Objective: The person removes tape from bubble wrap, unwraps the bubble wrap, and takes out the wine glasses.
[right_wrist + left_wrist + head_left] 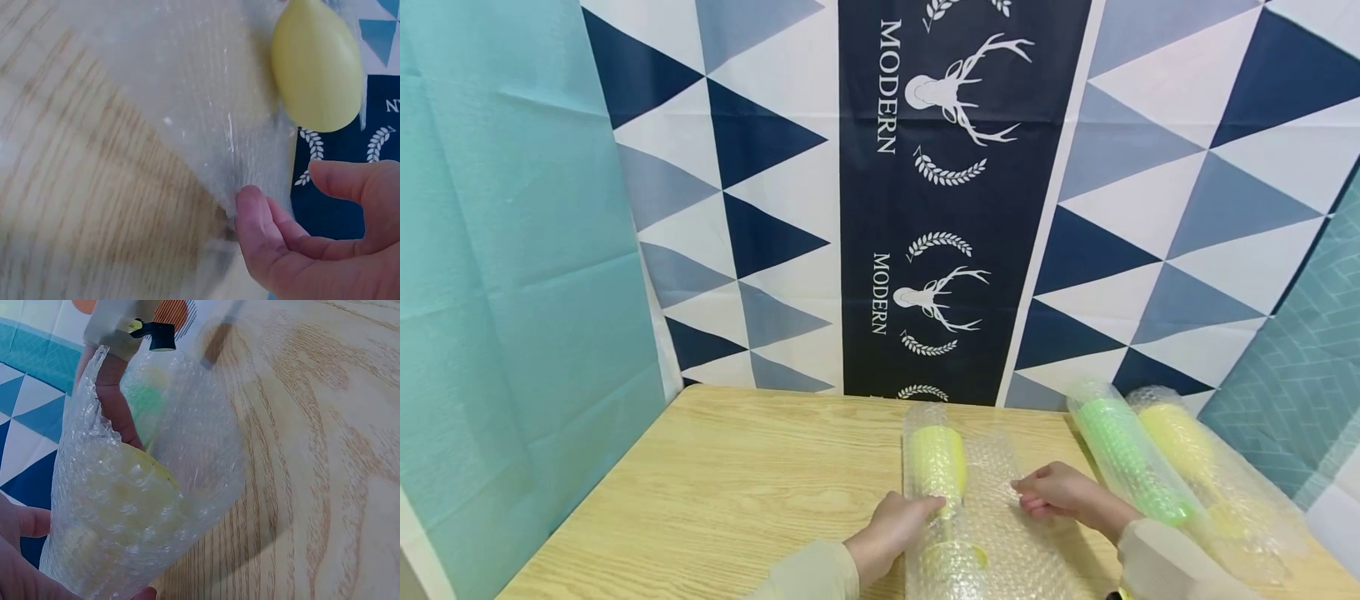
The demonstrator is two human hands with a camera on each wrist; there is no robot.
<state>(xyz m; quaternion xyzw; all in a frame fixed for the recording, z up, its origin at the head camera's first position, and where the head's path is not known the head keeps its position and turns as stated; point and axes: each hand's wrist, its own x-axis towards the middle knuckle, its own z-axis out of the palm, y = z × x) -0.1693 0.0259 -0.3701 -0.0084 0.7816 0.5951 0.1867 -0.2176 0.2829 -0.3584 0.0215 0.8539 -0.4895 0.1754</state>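
Observation:
A yellow goblet (951,462) lies along the table in a sheet of bubble wrap (1000,500), part of it covered and part of its bowl bare. My left hand (898,525) grips the wrapped goblet near its stem, with the thumb on top. In the left wrist view, that hand's fingers (31,522) lie around the outside of the wrap. On the right, my right hand (1060,493) holds the loose edge of the wrap at its fingertips. The right wrist view shows the wrap creased towards those fingertips (250,203), beside the goblet's bare bowl (319,69).
A green goblet (1116,442) and another yellow goblet (1176,442), both in bubble wrap, lie at the table's right side. The wooden table (737,467) meets a patterned curtain (775,208) at the back. A small black item (1115,595) shows at the bottom edge.

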